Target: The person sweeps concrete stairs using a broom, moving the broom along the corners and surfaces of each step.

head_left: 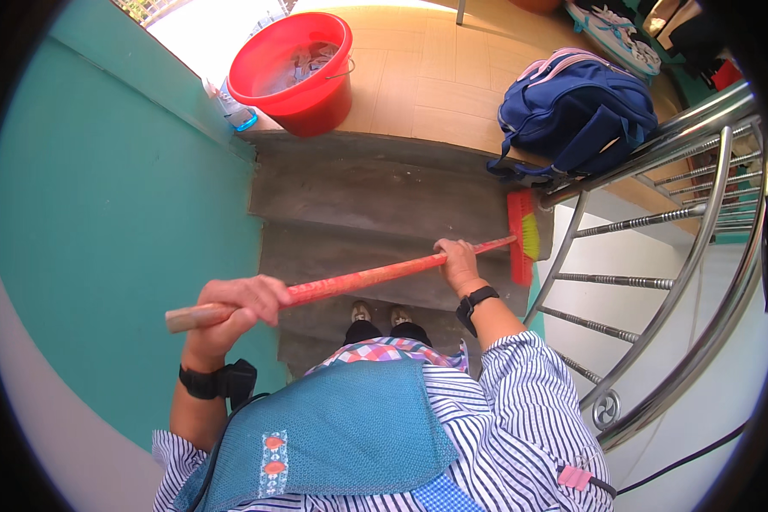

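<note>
Left hand (246, 300): is closing fully over the broom (363, 279), near the left end of its handle; a bare, worn stub is sticking out beyond the fist. Black band (203, 381) is circling the wrist.

Right hand (457, 258): is wrapping the same red handle farther along, closer to the head. It too is wearing a black band (476, 300).

Broom: is lying aslant across the front of the body, its long axis running from near left to far right. The red head (520, 264) is sitting at the right edge of the steps, set crosswise to the handle; yellow-green bristles (531, 236) are facing right. Whether they are touching a surface cannot be told.

Shoes (400, 317): are standing on a step beyond the apron hem.

Steps (358, 196): grey, are rising away between a teal wall (136, 256) at left and a metal railing (616, 280) at right.

Landing (401, 94): tan, is carrying a red bucket (316, 107) at far left, with a bottle (241, 118) just beside it, and a navy backpack (572, 111) at far right, next to the railing.
</note>
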Demonstrator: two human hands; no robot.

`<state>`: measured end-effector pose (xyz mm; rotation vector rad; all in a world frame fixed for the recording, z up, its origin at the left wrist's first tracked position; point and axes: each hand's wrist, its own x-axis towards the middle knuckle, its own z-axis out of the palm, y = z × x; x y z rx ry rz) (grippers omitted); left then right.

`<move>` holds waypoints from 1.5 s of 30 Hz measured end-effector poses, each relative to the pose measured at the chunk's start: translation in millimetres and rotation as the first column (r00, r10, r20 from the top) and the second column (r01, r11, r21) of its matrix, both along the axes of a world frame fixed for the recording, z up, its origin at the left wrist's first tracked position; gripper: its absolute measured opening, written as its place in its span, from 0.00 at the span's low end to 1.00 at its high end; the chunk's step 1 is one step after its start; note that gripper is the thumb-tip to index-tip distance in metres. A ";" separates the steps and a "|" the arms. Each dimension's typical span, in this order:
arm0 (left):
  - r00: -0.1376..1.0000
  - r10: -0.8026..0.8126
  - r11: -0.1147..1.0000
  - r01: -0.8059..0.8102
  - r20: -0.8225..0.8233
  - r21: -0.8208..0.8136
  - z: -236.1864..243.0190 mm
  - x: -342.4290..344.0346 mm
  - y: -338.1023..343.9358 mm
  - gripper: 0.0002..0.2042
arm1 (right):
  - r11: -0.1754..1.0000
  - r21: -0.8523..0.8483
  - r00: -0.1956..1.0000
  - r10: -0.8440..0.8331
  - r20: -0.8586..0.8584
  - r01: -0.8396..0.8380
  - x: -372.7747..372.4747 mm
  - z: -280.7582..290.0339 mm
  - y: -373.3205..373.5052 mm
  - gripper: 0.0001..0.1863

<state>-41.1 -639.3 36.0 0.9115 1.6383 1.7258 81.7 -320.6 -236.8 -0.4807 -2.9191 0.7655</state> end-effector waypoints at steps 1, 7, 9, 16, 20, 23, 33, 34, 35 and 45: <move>0.997 0.063 0.998 -0.063 -0.040 -0.011 13.5 1.1 -18.7 0.13 | 0.990 -0.082 0.993 0.111 -0.035 -0.114 -16.0 10.8 -20.1 0.01; 0.914 0.323 0.946 -0.317 -0.246 0.065 107.1 46.9 -80.9 0.23 | 0.843 -0.261 0.881 0.467 -0.077 -0.470 -68.8 75.9 -109.8 0.04; 0.876 0.379 0.925 -0.345 -0.298 0.161 128.9 66.1 -92.4 0.24 | 0.797 -0.266 0.838 0.535 -0.106 -0.543 -63.3 98.6 -121.4 0.03; 0.896 0.431 0.900 -0.420 -0.102 0.113 72.8 63.7 -75.9 0.22 | 0.904 -0.139 0.905 0.418 0.079 -0.405 -11.4 101.0 -68.1 0.05; 0.874 0.477 0.878 -0.470 -0.091 0.088 43.7 73.4 -104.5 0.23 | 0.861 -0.167 0.873 0.487 0.006 -0.480 -72.4 57.6 -93.8 0.01; 0.799 0.569 0.820 -0.571 -0.197 0.053 65.6 97.2 -144.2 0.23 | 0.741 -0.182 0.749 0.662 0.033 -0.646 -124.5 69.7 -158.0 0.06; 0.570 0.704 0.658 -0.748 -0.423 0.089 149.8 161.3 -204.3 0.22 | 0.483 -0.168 0.503 0.857 -0.108 -0.859 -150.2 112.0 -300.3 0.04; 0.535 0.739 0.638 -0.751 -0.408 0.170 161.3 166.2 -209.7 0.22 | 0.448 -0.161 0.467 0.877 -0.114 -0.880 -137.1 130.1 -304.3 0.04; 0.508 0.739 0.643 -0.727 -0.442 0.240 169.5 165.5 -212.7 0.24 | 0.457 -0.174 0.480 0.869 -0.121 -0.872 -124.5 144.2 -299.3 0.04; 0.940 0.336 0.938 -0.340 0.061 0.064 38.2 108.0 -168.2 0.15 | 0.872 -0.087 0.870 0.487 0.076 -0.481 -6.9 71.8 -142.7 0.06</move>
